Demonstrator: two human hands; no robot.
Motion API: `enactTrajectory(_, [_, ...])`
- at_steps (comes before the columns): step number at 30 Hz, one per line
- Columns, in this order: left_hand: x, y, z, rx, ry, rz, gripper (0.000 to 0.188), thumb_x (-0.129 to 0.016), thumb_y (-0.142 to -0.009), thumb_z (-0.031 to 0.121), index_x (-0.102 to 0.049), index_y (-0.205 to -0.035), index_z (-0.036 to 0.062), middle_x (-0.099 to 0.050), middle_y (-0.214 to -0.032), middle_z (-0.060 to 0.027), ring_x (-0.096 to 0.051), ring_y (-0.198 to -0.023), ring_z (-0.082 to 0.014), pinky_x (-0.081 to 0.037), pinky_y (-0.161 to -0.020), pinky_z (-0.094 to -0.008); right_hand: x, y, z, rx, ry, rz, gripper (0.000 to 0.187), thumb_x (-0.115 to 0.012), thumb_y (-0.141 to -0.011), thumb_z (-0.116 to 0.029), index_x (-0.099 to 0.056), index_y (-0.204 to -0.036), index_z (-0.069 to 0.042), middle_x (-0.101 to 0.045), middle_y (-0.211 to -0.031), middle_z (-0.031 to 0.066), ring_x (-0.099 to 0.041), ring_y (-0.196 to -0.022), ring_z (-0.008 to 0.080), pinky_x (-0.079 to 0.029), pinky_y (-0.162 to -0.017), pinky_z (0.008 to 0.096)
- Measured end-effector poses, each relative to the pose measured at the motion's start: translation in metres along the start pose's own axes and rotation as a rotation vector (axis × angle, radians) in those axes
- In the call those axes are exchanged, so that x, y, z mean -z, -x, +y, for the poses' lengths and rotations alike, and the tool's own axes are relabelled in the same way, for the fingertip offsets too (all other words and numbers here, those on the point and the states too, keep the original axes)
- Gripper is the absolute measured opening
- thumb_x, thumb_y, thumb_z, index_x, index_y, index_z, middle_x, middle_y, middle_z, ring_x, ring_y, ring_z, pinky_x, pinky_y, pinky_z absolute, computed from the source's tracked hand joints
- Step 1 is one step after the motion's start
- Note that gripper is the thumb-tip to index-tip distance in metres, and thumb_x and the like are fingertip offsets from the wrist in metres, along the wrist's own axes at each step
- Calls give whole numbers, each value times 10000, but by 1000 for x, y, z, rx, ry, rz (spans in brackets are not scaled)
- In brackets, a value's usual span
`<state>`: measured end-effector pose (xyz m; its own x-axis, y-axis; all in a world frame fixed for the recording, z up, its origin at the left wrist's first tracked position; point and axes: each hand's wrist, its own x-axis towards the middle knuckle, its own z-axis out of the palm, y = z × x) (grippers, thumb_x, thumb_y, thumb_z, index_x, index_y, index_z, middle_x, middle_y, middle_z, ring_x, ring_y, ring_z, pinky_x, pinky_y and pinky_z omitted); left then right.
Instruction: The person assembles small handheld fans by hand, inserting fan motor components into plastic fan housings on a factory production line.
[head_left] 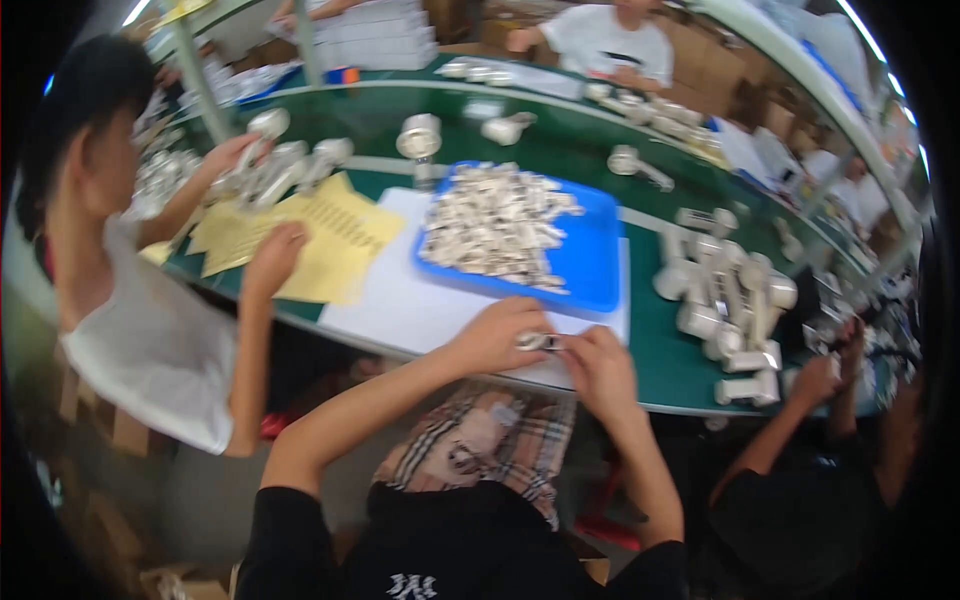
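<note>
head view: the left hand [500, 337] pinches a small pale part [535, 342] above a white sheet [385, 300]; the right hand [602, 372] meets its right end, but whether it grips i cannot tell. just beyond, a blue tray [594, 250] holds piled pale pieces [495, 225].

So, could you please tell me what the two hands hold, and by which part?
A small whitish piece, held between left hand and right hand; the right fingertips are at its right end. The left's exact grip cannot be told.
</note>
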<state>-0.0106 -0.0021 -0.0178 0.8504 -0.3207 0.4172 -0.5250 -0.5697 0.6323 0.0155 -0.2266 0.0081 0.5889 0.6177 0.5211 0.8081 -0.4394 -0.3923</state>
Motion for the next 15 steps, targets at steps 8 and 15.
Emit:
enactTrajectory(8, [3,-13,1,-88,-96,-10,335,-780,-766,227,-688,-1068,115,-609,-1087,-96,-573,-1037,-327,-476,-874,-428,7,-14,1,-101,44,-84,164,-731,-807,-39,-732,-965,6,-619,-831,111,-616,-800,285,-489,-706,393])
enactTrajectory(15, [-11,16,38,-91,-308,211,348,-792,-680,201,-669,-996,121,-626,-1056,-73,-562,-1035,-290,-446,-840,-435,-5,13,46,-100,-393,-301,620,-800,-755,-111,-552,-1311,7,-597,-1193,179,-574,-1103,327,-470,-928,407])
